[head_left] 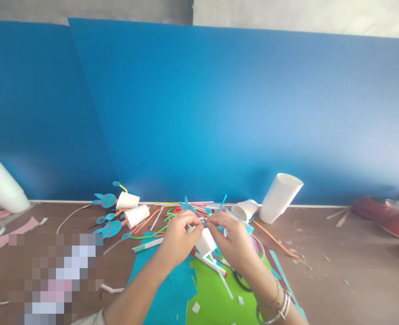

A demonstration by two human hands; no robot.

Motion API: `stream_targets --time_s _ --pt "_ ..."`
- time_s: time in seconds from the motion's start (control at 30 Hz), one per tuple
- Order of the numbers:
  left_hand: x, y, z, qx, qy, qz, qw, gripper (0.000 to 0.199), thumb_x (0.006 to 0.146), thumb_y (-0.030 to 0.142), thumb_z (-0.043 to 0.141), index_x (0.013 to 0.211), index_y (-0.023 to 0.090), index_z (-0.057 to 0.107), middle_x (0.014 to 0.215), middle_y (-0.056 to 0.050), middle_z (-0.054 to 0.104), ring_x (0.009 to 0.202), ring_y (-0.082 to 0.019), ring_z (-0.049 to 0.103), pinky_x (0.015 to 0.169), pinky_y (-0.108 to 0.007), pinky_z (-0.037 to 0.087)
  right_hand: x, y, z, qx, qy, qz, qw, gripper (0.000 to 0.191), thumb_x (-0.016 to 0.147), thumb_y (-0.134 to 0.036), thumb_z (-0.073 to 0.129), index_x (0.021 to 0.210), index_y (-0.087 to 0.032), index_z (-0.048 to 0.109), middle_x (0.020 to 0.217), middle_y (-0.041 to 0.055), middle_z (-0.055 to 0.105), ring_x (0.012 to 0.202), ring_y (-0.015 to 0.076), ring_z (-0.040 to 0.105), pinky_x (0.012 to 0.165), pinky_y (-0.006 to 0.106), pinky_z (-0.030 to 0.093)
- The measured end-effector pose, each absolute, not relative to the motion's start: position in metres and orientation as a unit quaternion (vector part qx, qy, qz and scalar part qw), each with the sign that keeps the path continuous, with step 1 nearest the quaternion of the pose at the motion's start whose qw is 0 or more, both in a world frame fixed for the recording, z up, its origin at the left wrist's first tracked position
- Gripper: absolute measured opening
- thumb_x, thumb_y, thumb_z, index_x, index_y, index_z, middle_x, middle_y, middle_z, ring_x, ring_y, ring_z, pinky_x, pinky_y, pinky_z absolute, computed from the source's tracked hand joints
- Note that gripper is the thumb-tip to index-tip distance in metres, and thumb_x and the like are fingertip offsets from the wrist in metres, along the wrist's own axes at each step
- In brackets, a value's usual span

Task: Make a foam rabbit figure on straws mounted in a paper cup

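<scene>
A small white paper cup (pixel 206 243) is tilted between my two hands, with a white straw (pixel 221 277) running from its near end down over the green sheet. My left hand (pixel 181 234) is closed, thumb and fingers on the cup's left side. The fingers of my right hand (pixel 232 237) are pinched together at the cup's far end, almost meeting the left fingertips; what they pinch is hidden. Just beyond my hands are a blue paper bunny head (pixel 187 206) and a small blue paper disc (pixel 208 211). A white marker with a red end (pixel 210 264) lies beneath the cup.
Blue (pixel 165 284) and green paper sheets (pixel 226 302) lie under my arms, with scissors (pixel 242 280) beside them. Cup-and-bunny figures (pixel 136 216) lie left among coloured pipe cleaners. Tall white paper tubes (pixel 280 198) stand against the blue panel (pixel 240 113). A pixelated patch hides the lower left.
</scene>
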State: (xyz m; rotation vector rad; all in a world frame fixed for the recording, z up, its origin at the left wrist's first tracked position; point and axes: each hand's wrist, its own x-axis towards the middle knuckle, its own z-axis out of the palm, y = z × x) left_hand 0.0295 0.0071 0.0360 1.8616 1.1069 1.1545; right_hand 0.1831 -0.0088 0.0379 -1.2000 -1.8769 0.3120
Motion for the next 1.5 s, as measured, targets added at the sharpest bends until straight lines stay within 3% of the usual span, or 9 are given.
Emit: stream_targets --time_s 0.3,0.5,0.7,0.87,0.97,1.1,1.23,1.37,1.5 --pt "0.030 0.007 0.037 0.714 0.434 0.437 0.334 0.017 0.074 0.014 0.053 0.058 0.018 0.056 0.071 -0.002 0.057 0.075 -0.017 0.054 0.066 -0.027 0.038 0.181 -0.008 0.034 -0.480 -0.770 0.063 0.416 0.018 0.085 -0.012 0.050 0.080 -0.019 0.067 0.082 0.0063 0.070 0.081 0.0230 0.061 0.074 0.036 0.045" --pt "0.028 0.008 0.037 0.719 0.427 0.432 0.337 0.016 0.074 0.015 0.053 0.059 0.018 0.057 0.070 -0.001 0.058 0.074 -0.016 0.054 0.068 -0.027 0.038 0.183 -0.009 0.036 -0.473 -0.764 0.115 0.423 0.018 0.084 -0.012 0.051 0.076 -0.020 0.066 0.080 0.0039 0.071 0.080 0.0204 0.062 0.076 0.033 0.045" --pt "0.024 0.009 0.039 0.710 0.429 0.405 0.384 0.015 0.075 0.021 0.055 0.061 0.018 0.058 0.072 -0.001 0.058 0.072 -0.016 0.053 0.066 -0.026 0.037 0.191 -0.004 0.036 -0.543 -0.714 0.053 0.439 0.016 0.084 -0.018 0.050 0.073 -0.019 0.062 0.077 0.0056 0.068 0.077 0.0210 0.061 0.070 0.030 0.044" --pt "0.016 0.016 0.036 0.668 0.444 0.390 0.453 0.016 0.077 0.031 0.056 0.068 0.017 0.059 0.067 0.001 0.056 0.064 -0.014 0.049 0.062 -0.025 0.036 0.216 0.008 0.028 -0.661 -0.701 -0.015 0.268 0.027 0.082 -0.019 0.049 0.056 -0.019 0.055 0.058 0.0063 0.062 0.062 0.0207 0.058 0.057 0.030 0.036" --pt "0.015 0.020 0.031 0.623 0.438 0.390 0.517 0.016 0.075 0.033 0.057 0.071 0.018 0.058 0.066 0.002 0.055 0.062 -0.013 0.049 0.060 -0.024 0.035 0.219 0.008 0.026 -0.641 -0.730 -0.014 0.237 0.009 0.074 -0.011 0.053 0.074 -0.017 0.060 0.072 0.0077 0.067 0.073 0.0241 0.061 0.063 0.032 0.038" --pt "0.019 0.019 0.031 0.554 0.438 0.399 0.585 0.015 0.070 0.032 0.059 0.067 0.017 0.056 0.063 0.002 0.055 0.058 -0.010 0.045 0.059 -0.024 0.034 0.203 0.000 0.034 -0.512 -0.779 0.055 0.357 0.020 0.077 -0.010 0.053 0.093 -0.020 0.058 0.092 0.0057 0.066 0.089 0.0229 0.059 0.077 0.035 0.043" --pt "0.021 0.015 0.033 0.502 0.404 0.393 0.656 0.019 0.067 0.035 0.062 0.067 0.015 0.059 0.068 -0.001 0.058 0.062 -0.011 0.049 0.059 -0.024 0.036 0.189 -0.006 0.041 -0.434 -0.785 0.099 0.431 0.012 0.082 -0.013 0.052 0.083 -0.021 0.061 0.090 0.0048 0.064 0.090 0.0215 0.057 0.081 0.036 0.041" --pt "0.021 0.017 0.031 0.528 0.419 0.404 0.619 0.030 0.074 0.044 0.059 0.067 0.015 0.057 0.066 0.000 0.055 0.062 -0.011 0.049 0.056 -0.023 0.036 0.188 -0.005 0.041 -0.502 -0.675 0.286 0.459 0.011 0.080 -0.025 0.056 0.072 -0.019 0.059 0.071 0.0012 0.061 0.069 0.0173 0.054 0.065 0.030 0.041" --pt "0.022 0.017 0.032 0.574 0.440 0.424 0.545 0.027 0.075 0.042 0.063 0.084 0.017 0.060 0.073 0.001 0.058 0.064 -0.012 0.051 0.060 -0.023 0.038 0.190 -0.002 0.042 -0.508 -0.573 0.468 0.441 0.024 0.073 -0.040 0.062 0.067 -0.017 0.058 0.056 -0.0040 0.050 0.050 0.0097 0.039 0.048 0.024 0.029"
